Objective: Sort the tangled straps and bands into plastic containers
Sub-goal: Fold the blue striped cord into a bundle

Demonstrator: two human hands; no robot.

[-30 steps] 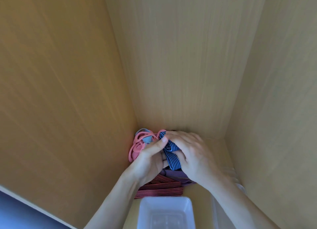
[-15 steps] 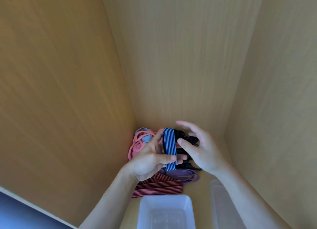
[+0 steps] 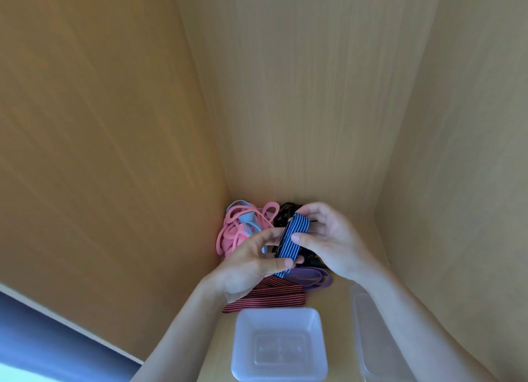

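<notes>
Your left hand (image 3: 251, 264) pinches the lower end of the blue striped strap (image 3: 293, 240) between thumb and curled fingers. Your right hand (image 3: 334, 244), which half a second ago stood spread and clear of the strap, has now closed on it: the thumb is pressed to its striped face and the fingers are hooked over its upper end. A second ago both hands were bunched low over the heap with the strap buried between them. Now it is raised above the heap, tilted with its top toward your right, and looks gathered into a short flat fold. From this I judge it is free of the tangle and only needs carrying to a container. The rest of the heap lies at the back of the wooden shelf (image 3: 340, 298): the pink bands (image 3: 243, 227) to the left, the black straps (image 3: 285, 210) behind the held one, the purple band (image 3: 311, 277) and the red striped strap (image 3: 268, 296) nearer you. None of these is sorted yet. The white container (image 3: 278, 311) sits just in front of the red striped strap and appears to hold nothing. The clear container (image 3: 371, 338) stands beside it on your right, partly under your forearm, and I cannot tell what is in it. So the sorting looks barely begun, with this strap likely the first to go in.
</notes>
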